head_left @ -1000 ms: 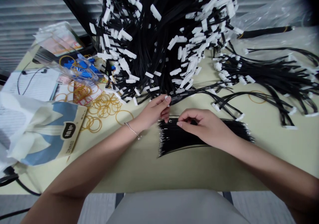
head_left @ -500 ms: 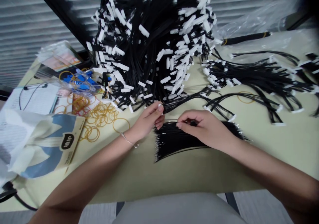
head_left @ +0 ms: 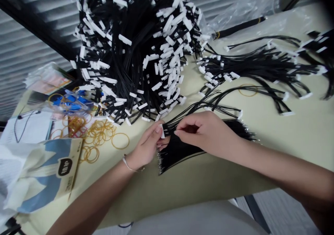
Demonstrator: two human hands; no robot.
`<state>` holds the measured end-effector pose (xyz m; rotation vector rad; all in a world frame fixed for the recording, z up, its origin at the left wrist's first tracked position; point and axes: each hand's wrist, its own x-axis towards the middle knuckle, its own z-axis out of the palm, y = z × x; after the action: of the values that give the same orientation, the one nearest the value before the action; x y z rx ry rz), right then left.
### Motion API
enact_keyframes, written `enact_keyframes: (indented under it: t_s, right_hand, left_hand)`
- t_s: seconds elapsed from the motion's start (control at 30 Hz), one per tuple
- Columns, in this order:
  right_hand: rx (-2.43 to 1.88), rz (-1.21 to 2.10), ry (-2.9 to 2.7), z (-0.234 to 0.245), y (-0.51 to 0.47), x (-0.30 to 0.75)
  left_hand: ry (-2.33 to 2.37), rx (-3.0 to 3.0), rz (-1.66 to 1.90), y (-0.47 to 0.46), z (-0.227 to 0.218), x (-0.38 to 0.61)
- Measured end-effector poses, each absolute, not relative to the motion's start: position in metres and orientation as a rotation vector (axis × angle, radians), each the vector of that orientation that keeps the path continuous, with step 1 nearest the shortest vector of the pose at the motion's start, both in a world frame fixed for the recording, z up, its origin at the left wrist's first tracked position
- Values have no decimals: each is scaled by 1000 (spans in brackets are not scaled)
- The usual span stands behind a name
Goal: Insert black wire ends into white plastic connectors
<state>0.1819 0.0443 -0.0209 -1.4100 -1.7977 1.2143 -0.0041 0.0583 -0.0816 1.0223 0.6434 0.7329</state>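
Observation:
Between thumb and fingers, my left hand [head_left: 150,142] pinches a white connector [head_left: 162,131] with black wires running from its right side. Close to its right is my right hand [head_left: 206,130], thumb and forefinger pressed together at the wires; what they pinch is too thin to make out clearly. Below both hands lies a flat row of loose black wires [head_left: 180,155] with shiny metal tips at both ends. Several attached wires [head_left: 193,108] stretch up and right behind the right hand, some ending in another white connector [head_left: 240,114].
A large heap of black cables with white connectors [head_left: 135,54] rises at the back. Finished-looking cable bundles [head_left: 250,66] lie at right. On the left are yellow rubber bands [head_left: 100,132], blue pieces in a bag [head_left: 70,101], a tissue pack [head_left: 52,172] and papers [head_left: 31,127].
The view has shifted and tilted, so the table appears moved left. My left hand has turned, bringing the white connector into sight, and my right hand has come closer to it.

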Motion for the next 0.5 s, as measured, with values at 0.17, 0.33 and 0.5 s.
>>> enact_keyframes:
  t_s: [0.17,0.33,0.5]
  right_hand:
    - [-1387,1210,-1800,-25,46,181]
    - [-1384,1272,-1814,-27,47,181]
    - [-1410,1300,-1802,-29,45,180]
  left_hand:
    - [615,1007,696,59,-83,-5]
    - [603,1015,680,59,-86,-6]
    - [597,1024,694,57,-86,-5]
